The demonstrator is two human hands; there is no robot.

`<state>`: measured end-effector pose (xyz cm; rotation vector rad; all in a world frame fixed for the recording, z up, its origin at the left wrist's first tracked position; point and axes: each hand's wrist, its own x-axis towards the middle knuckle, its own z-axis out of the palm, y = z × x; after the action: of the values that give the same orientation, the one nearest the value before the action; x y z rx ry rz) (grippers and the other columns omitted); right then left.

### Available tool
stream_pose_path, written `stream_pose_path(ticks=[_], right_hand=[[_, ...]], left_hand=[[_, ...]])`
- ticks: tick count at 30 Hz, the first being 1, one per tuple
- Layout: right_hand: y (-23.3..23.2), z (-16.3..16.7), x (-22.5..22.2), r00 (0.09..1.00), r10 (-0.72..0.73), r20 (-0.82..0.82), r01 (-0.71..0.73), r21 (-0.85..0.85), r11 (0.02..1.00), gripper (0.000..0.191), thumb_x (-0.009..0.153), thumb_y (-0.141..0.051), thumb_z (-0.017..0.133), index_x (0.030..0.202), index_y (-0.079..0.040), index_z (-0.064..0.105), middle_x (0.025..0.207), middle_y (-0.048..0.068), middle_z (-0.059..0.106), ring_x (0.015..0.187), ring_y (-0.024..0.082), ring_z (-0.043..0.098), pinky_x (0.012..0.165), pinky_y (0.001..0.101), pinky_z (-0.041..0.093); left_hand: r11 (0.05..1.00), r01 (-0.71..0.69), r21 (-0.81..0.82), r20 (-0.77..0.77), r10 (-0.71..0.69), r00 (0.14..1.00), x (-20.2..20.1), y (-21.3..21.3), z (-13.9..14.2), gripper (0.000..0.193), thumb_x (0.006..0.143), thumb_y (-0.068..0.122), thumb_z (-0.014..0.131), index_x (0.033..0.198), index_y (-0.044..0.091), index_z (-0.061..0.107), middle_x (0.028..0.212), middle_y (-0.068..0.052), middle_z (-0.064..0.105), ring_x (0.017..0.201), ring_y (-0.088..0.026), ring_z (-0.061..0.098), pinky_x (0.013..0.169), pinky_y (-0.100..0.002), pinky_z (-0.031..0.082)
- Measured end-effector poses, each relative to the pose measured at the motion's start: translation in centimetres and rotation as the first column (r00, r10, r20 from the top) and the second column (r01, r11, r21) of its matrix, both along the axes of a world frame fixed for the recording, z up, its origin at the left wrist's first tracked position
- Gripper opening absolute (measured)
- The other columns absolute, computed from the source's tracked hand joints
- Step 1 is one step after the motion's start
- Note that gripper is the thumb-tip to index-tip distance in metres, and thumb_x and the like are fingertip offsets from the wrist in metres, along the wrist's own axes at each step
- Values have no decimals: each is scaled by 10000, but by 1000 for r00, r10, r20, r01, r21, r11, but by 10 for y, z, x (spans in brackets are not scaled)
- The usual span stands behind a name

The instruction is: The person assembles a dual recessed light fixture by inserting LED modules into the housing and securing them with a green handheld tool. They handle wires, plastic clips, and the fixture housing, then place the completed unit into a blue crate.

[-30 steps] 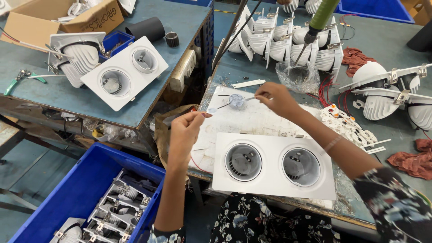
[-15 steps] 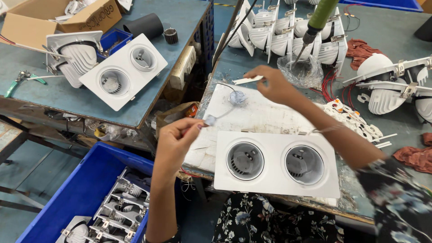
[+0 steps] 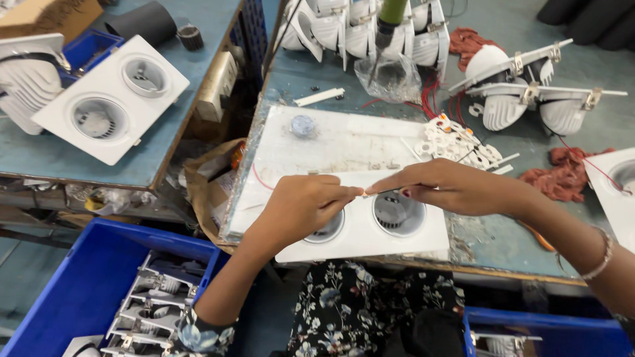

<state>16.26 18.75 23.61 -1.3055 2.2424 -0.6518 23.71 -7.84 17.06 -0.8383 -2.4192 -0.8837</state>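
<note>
A white twin downlight frame (image 3: 397, 238) with two round grey lamp holes lies at the near edge of the workbench. Both my hands hover just above it, fingertips almost meeting. My left hand (image 3: 301, 208) pinches the end of a thin wire, and my right hand (image 3: 450, 188) pinches the same small piece from the other side. A thin red wire (image 3: 259, 180) curves away to the left over the white sheet (image 3: 344, 145). What sits between the fingertips is too small to make out.
A small round grey disc (image 3: 302, 125) lies on the white sheet. Small white connectors (image 3: 460, 144) are heaped at right, finned lamp bodies (image 3: 522, 92) behind. Another twin frame (image 3: 109, 99) rests on the left bench. A blue crate (image 3: 99, 297) of metal brackets stands lower left.
Both hands came back from the far part of the white sheet to the near frame and drew together. The round disc stayed behind on the sheet.
</note>
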Motion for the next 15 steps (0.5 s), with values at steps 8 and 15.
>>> stream_pose_path(ticks=[8,15], right_hand=[[41,-49,26,844,-4,-537,113,171,979,587,825,-71,613,1375,-271,663,813,61,609,827,265,597,785,422,469],[49,-99,26,806,-86,-585,157,72,985,471,792,-100,648,1259,-151,686,913,91,621,894,295,612,789,441,480]], left_hand=[[982,33,-187,52,-24,998,-18,30,-32,130,903,221,680,920,131,772,823,-20,660,787,-256,673,628,-410,505],[972,-9,-236,-10,7,1000,-35,62,-56,89,729,117,751,695,57,696,968,-81,604,969,-269,632,680,-400,537]])
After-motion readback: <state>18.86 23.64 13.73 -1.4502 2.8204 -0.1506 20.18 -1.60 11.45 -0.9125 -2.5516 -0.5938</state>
